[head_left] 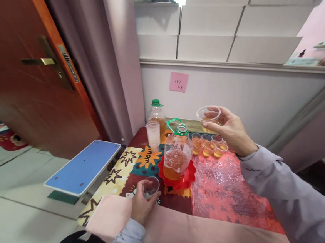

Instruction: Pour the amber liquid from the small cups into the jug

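Observation:
My right hand (228, 129) holds a small clear plastic cup (208, 114) with a little amber liquid, raised above a group of several filled small cups (208, 145) at the table's far side. My left hand (141, 206) grips an empty clear cup (150, 187) standing on the near part of the table. Between the hands stands a large clear jug (177, 152) with a green cap, partly full of amber liquid, on a red scalloped plate (189, 177).
A stack of clear cups (153, 135) and a green-capped bottle (157, 115) stand at the far left of the patterned table (122, 171). Pink plastic wrap (225, 190) covers the right side. A blue stool (83, 171) and a wooden door (26, 64) are at left.

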Action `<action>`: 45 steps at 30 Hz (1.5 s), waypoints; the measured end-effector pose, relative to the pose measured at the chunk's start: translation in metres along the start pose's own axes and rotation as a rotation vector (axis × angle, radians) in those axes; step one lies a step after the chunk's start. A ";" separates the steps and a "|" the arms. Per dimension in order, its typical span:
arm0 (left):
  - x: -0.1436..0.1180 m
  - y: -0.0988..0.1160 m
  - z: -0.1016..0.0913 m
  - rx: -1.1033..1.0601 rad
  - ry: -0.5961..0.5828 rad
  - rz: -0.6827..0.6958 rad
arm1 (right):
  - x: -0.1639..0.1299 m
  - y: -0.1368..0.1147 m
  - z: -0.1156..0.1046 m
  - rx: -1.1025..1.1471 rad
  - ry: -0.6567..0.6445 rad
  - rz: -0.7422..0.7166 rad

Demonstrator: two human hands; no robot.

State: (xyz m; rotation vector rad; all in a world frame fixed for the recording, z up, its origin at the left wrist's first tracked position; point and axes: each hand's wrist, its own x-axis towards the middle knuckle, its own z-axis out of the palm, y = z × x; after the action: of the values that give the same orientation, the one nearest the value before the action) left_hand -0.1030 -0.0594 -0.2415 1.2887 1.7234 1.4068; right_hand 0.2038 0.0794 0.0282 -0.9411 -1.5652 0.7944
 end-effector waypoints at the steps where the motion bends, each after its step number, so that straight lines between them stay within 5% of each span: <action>1: 0.000 -0.001 -0.001 -0.003 -0.008 -0.003 | 0.004 -0.001 0.004 -0.018 -0.017 -0.007; 18: 0.000 0.000 -0.001 -0.039 -0.012 -0.023 | 0.019 -0.012 0.026 -0.545 -0.109 -0.201; 45: -0.001 0.001 -0.001 -0.051 0.006 -0.019 | 0.027 -0.010 0.032 -0.706 -0.082 -0.420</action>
State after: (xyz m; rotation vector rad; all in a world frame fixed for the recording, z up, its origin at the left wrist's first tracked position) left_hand -0.1027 -0.0608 -0.2402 1.2393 1.6882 1.4361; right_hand 0.1680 0.0982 0.0436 -1.0147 -2.0741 -0.0375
